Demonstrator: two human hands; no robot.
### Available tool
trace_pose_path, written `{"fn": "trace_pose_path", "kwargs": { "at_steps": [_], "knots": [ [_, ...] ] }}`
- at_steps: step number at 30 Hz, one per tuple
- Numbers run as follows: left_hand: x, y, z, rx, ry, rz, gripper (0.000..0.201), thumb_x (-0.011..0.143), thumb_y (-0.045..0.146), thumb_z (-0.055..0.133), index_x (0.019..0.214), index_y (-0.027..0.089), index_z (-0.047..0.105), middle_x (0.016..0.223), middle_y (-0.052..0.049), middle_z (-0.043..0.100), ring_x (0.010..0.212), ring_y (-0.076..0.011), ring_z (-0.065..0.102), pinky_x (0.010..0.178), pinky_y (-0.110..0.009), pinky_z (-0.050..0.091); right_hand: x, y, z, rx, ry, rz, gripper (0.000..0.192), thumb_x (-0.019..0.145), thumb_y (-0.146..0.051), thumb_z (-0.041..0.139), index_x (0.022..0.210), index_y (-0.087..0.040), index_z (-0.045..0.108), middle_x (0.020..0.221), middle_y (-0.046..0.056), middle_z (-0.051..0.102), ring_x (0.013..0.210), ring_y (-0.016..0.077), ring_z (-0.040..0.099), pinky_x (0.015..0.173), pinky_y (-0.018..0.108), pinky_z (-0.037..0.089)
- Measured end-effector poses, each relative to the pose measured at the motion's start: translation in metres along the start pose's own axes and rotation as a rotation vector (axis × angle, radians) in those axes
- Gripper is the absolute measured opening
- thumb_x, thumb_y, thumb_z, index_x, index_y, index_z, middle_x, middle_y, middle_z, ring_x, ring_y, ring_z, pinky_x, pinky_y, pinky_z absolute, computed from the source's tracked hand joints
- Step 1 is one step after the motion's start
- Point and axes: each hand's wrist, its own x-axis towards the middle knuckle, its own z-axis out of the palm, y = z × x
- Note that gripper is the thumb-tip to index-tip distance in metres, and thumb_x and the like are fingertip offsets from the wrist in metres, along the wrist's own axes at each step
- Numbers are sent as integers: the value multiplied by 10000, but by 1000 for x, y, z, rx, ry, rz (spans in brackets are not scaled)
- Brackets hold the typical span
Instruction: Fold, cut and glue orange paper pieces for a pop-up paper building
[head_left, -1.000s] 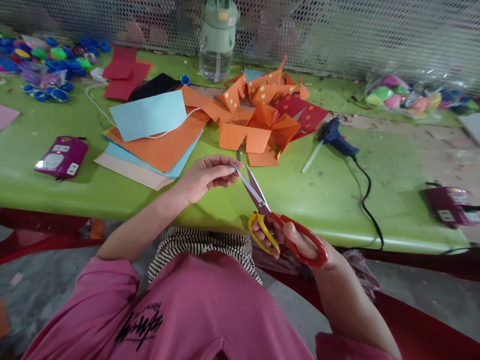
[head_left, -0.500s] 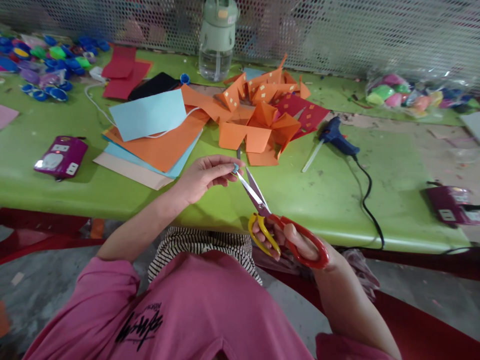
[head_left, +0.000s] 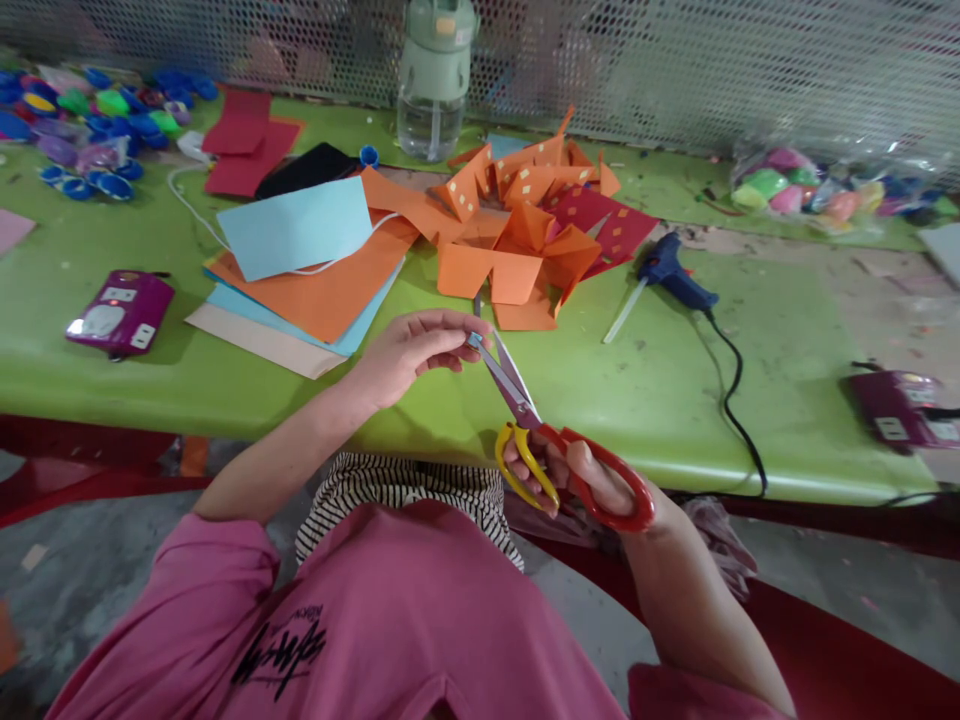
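From here I take this for a craft workshop. Folded orange paper cut-outs [head_left: 540, 232] spread from the middle of the scuffed green table [head_left: 780, 350] toward its far edge, beside flat coloured paper sheets [head_left: 349, 290]. I see a dark blue hot-glue gun [head_left: 667, 265], its black cord reaching the near edge, where red-and-yellow-handled scissors [head_left: 551, 435] are held. Perforated metal screening [head_left: 675, 80] backs the far edge; grey concrete floor [head_left: 82, 560] shows below.

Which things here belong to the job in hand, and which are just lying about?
Job in hand:
scissors, in the right hand
small light-blue piece, in the left hand

Seemingly just lying about, untouched:
orange paper pieces
glue gun
water bottle
left purple box
bagged colourful pieces
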Motion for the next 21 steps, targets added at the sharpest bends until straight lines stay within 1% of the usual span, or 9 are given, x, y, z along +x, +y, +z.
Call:
{"fn": "trace_pose_path", "kwargs": {
  "at_steps": [4,7,9,12,16,18,21],
  "knots": [
    [-1,2,2,30,0,8,283,847,431,669,926,168,737,912,-45,750,785,-109,683,664,-203,523,-1,2,-1,-22,7,4,670,877,-794,387,1111,-198,586,885,25,502,639,92,479,490,204,462],
    [-1,1,2,72,4,11,206,805,346,719,915,172,726,921,-32,751,793,-106,678,664,-203,515,-2,4,-2,-33,12,10,675,883,-791,380,1107,-192,599,897,31,493,664,96,482,490,202,461],
    [-1,0,1,78,-5,28,164,787,271,718,921,177,719,922,-24,754,793,-103,677,663,-202,510,-2,5,-3,-32,6,11,685,885,-792,371,1132,-195,596,894,31,493,670,99,487,492,202,461],
    [-1,-1,-1,54,-34,46,174,773,209,709,945,184,714,904,-11,758,772,-93,678,649,-192,502,-3,3,-3,-57,-7,1,669,878,-792,390,1127,-204,590,900,30,494,668,101,493,507,214,472],
    [0,0,-1,33,-50,-28,157,766,232,724,916,186,716,888,-5,756,750,-89,684,674,-200,507,-1,-9,5,-71,1,3,605,878,-766,438,1100,-221,577,902,24,501,654,98,484,528,222,472],
    [0,0,-1,36,-61,-76,158,761,264,738,897,186,715,907,-9,757,755,-93,688,695,-210,512,-1,-14,9,-62,20,1,586,878,-755,458,1083,-218,575,894,19,486,649,95,464,519,217,456],
    [0,-1,-1,34,-89,-107,185,753,295,761,900,190,718,946,-14,758,770,-98,693,716,-221,515,-2,-17,12,-110,34,10,575,889,-745,449,1070,-214,575,895,25,488,657,103,463,527,228,471]
  ]
}}
